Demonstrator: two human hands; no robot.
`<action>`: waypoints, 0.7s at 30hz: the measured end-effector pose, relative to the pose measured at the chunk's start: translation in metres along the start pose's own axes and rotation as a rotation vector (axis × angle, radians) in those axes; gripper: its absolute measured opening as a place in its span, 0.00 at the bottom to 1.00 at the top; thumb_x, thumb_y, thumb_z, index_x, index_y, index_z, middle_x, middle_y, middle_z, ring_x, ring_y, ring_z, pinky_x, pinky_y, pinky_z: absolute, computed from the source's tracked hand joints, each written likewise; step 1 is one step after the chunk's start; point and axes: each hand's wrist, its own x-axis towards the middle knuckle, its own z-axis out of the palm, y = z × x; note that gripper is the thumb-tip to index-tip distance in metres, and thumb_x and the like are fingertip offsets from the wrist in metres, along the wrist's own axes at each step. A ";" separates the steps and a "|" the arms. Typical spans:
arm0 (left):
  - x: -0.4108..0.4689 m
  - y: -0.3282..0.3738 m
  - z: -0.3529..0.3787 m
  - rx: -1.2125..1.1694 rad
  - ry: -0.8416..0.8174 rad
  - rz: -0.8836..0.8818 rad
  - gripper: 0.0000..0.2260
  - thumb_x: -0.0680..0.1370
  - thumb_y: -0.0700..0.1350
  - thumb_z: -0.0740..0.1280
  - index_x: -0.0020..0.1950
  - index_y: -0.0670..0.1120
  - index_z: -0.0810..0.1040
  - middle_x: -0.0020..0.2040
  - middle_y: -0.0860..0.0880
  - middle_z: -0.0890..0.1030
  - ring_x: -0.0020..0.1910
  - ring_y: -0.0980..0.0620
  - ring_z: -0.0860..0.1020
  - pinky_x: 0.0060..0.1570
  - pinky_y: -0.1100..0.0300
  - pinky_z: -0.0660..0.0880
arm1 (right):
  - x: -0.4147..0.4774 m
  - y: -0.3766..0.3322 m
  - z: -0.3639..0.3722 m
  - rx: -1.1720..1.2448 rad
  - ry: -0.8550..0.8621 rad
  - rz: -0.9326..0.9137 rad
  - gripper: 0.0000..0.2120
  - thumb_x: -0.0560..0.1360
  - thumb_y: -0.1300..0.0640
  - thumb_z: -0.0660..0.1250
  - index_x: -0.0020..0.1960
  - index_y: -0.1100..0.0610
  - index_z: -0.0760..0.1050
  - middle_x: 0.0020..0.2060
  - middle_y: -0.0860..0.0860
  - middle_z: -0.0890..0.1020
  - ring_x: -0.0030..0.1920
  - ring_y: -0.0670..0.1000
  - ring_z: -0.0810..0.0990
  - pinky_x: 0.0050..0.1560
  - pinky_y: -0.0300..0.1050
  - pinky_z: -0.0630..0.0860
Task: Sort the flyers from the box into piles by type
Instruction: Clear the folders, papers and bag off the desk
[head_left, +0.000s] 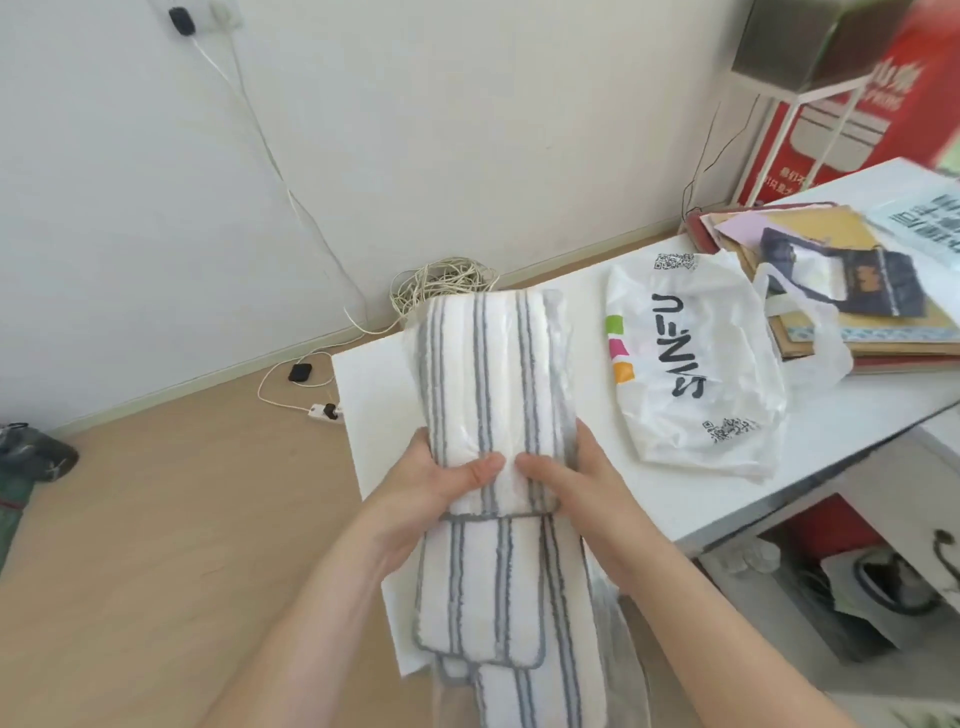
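1. My left hand (441, 483) grips a bundle of white striped pads (488, 374) by its left edge, with the thumb laid across the front and the fingers curled behind.
2. My right hand (576, 483) clasps the same bundle from the right edge. Its thumb is on the front, with the tip nearly meeting my left thumb.
3. The pads have grey stripes and clear wrap over them. I hold them upright above the near corner of the white table (701, 493), and more pads hang below my hands.
4. The flyers (841, 249) lie in a loose stack at the far right of the table, well apart from both hands.
5. A white sheet with black print (924, 218) lies on top of that stack.
6. A crumpled white plastic bag (691, 364) lies between the pads and the flyers, its right side over the stack's edge.
7. A red carton (872, 119) stands behind the table.
8. A coil of pale cable (441, 286) lies on the floor by the wall.
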 end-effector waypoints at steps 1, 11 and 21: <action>-0.007 0.003 0.012 0.002 -0.022 0.040 0.33 0.65 0.49 0.79 0.66 0.47 0.69 0.57 0.49 0.82 0.55 0.50 0.81 0.57 0.51 0.76 | -0.013 -0.001 -0.006 0.046 0.036 -0.030 0.23 0.75 0.62 0.66 0.66 0.47 0.67 0.57 0.41 0.80 0.55 0.37 0.79 0.52 0.33 0.75; -0.073 -0.016 0.184 -0.152 0.005 0.325 0.27 0.65 0.40 0.79 0.59 0.50 0.71 0.54 0.53 0.82 0.53 0.54 0.81 0.52 0.54 0.78 | -0.167 0.023 -0.141 -0.102 0.090 -0.107 0.36 0.72 0.53 0.72 0.71 0.35 0.57 0.62 0.35 0.76 0.61 0.39 0.76 0.57 0.37 0.75; -0.113 -0.193 0.288 -0.216 -0.132 -0.230 0.37 0.70 0.54 0.74 0.73 0.63 0.57 0.62 0.59 0.77 0.58 0.58 0.78 0.56 0.57 0.76 | -0.256 0.192 -0.221 0.019 0.258 0.214 0.23 0.69 0.52 0.74 0.61 0.40 0.71 0.51 0.44 0.83 0.51 0.46 0.83 0.51 0.48 0.80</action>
